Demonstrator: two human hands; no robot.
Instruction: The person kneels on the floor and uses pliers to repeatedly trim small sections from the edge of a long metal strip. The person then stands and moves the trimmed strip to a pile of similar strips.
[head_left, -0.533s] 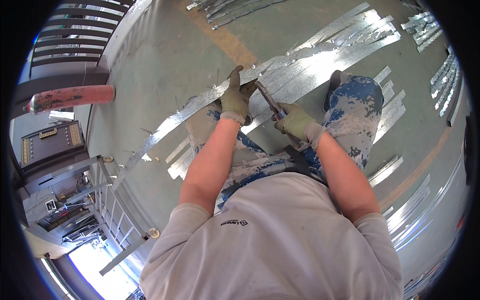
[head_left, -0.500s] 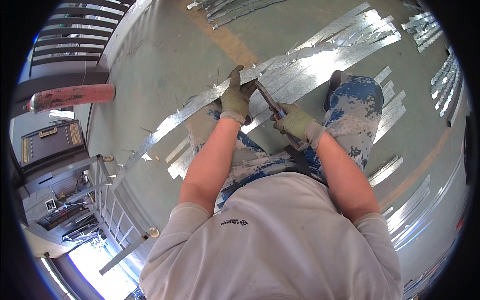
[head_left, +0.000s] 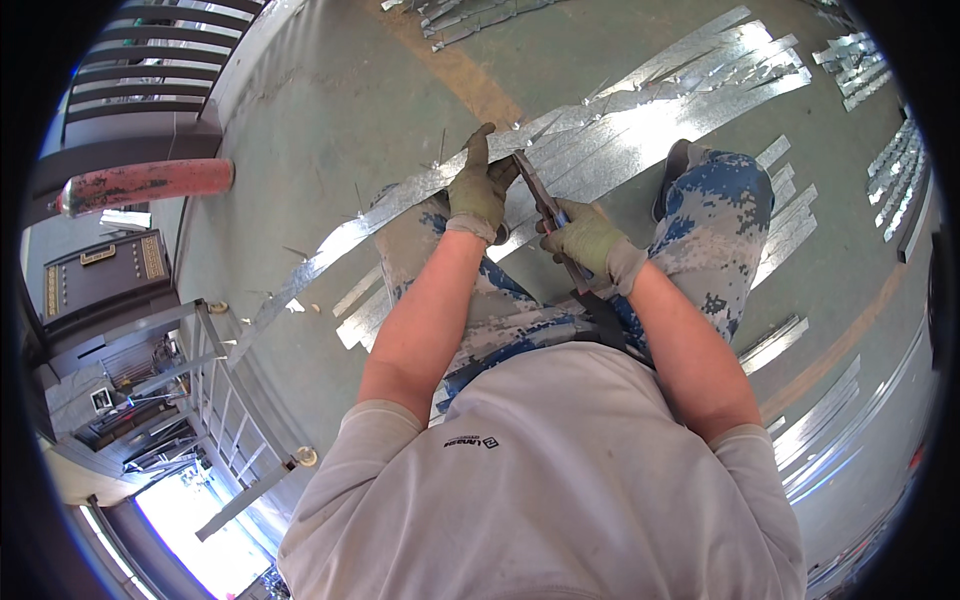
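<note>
My left hand (head_left: 476, 195), in an olive work glove, grips a long shiny metal strip (head_left: 345, 240) at its near edge, one finger raised above it. The strip runs from the lower left up to the right, with small bent tabs along it. My right hand (head_left: 582, 240), gloved too, is closed round the handles of tin snips (head_left: 536, 186). Their jaws point up and left, their tip close to my left fingers. Whether the jaws touch the strip is hidden there. Other wide metal strips (head_left: 625, 140) lie on the floor beneath, between my knees and beyond.
More metal strips lie in bundles at the top (head_left: 480, 20), the far right (head_left: 853, 68) and the lower right (head_left: 820, 415). A worn red cylinder (head_left: 148, 186) lies at left, above a dark panel door (head_left: 105, 276). A metal frame (head_left: 228, 410) stands at lower left.
The snips and my right hand have shifted slightly left relative to my left hand, and the handles look closer together. The whole view has moved a little. My left hand keeps its grip.
</note>
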